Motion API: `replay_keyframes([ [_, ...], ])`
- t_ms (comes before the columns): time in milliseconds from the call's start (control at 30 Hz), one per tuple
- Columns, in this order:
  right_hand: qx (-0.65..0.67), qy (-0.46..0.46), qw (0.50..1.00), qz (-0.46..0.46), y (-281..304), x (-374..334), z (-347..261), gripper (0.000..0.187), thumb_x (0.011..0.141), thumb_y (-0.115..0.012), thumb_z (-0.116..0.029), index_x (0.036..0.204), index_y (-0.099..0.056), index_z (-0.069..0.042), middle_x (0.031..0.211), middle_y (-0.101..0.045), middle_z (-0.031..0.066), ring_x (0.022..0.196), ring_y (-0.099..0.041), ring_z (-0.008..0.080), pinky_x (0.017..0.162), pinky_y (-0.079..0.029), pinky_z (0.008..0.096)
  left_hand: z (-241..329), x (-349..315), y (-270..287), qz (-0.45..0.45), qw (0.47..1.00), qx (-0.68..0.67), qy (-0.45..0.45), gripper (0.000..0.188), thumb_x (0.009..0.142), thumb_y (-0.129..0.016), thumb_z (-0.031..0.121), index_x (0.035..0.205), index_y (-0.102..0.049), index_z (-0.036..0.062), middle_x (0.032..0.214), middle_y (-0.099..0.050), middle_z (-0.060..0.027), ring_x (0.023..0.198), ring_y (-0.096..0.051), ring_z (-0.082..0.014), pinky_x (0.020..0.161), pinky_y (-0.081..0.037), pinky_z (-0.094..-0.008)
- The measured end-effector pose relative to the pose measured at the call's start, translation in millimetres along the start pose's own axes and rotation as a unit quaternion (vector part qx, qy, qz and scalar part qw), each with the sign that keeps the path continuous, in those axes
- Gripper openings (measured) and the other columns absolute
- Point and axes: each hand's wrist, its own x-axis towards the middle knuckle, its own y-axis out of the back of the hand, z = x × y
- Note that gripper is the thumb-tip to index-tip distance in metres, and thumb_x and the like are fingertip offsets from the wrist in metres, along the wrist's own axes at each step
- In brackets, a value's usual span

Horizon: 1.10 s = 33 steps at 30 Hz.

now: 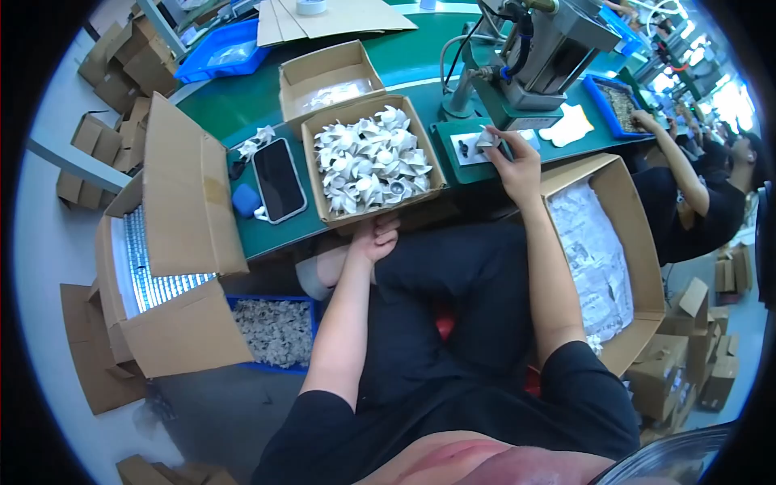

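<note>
My right hand (517,166) pinches a small white fan impeller (486,140) over the pale base plate (478,158) of a bench press (529,69). The press head stands just above and beyond my fingers. My left hand (376,237) is curled closed below the table's front edge, close under a cardboard box (424,196) heaped with white impellers (372,162). Whether anything lies inside its fingers is hidden.
Left of the impeller box lie a phone (280,179) and a blue case (246,200). A large open carton (190,186) stands at left, above a blue crate (275,331) of small grey parts. A lined carton (647,267) is at my right, near a co-worker's arm (683,166).
</note>
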Motion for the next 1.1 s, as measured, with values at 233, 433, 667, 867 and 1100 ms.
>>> replay_keyframes([
  [233,-0.025,0.054,0.985,0.16,-32,-15,-23,0.034,0.086,-0.078,-0.011,0.115,-0.067,0.003,0.105,-0.071,0.0082,0.096,-0.065,0.014,0.089,-0.051,0.0299,7,8,1,0.029,1.0,-0.005,0.002,0.024,0.102,-0.055,0.026,0.085,-0.051,0.009,0.066,-0.039,0.0015,0.051,-0.036,-0.0083,0.036,-0.029,-0.0222],
  [433,0.075,0.051,0.966,0.243,-30,8,-12,0.036,0.081,-0.082,-0.01,0.113,-0.069,0.001,0.104,-0.071,0.0122,0.095,-0.068,0.0229,0.089,-0.054,0.033,-18,-4,-15,0.007,0.999,-0.04,-0.023,0.028,0.106,-0.051,0.029,0.089,-0.054,0.0073,0.064,-0.039,0.0015,0.049,-0.036,-0.0085,0.035,-0.029,-0.0227],
  [667,0.023,0.227,0.957,0.179,-87,-17,-120,0.033,0.078,-0.082,-0.011,0.108,-0.071,-0.001,0.099,-0.071,0.0153,0.093,-0.068,0.0309,0.088,-0.054,0.0368,-54,-26,-29,0.024,0.993,0.082,-0.076,0.04,0.109,-0.043,0.04,0.095,-0.058,0.0055,0.058,-0.037,0.001,0.043,-0.035,-0.0103,0.034,-0.03,-0.0241],
  [867,0.054,0.228,0.962,-0.137,-56,-64,-123,0.03,0.082,-0.079,-0.014,0.11,-0.073,-0.004,0.101,-0.069,0.0119,0.086,-0.065,0.0298,0.081,-0.053,0.0376,-96,-90,-38,0.118,0.923,0.361,-0.056,0.062,0.108,-0.029,0.057,0.118,-0.06,0.0046,0.058,-0.041,0.0014,0.042,-0.036,-0.0097,0.035,-0.035,-0.0236],
  [1100,0.188,-0.101,0.943,-0.255,-24,-188,-85,0.014,0.083,-0.076,-0.005,0.096,-0.071,-0.003,0.107,-0.068,0.0102,0.09,-0.067,0.0274,0.082,-0.053,0.0363,-143,-84,-84,0.121,0.835,0.532,-0.071,0.074,0.104,-0.035,0.063,0.144,-0.048,0.0021,0.061,-0.045,0.0012,0.045,-0.04,-0.0059,0.038,-0.037,-0.0209],
])
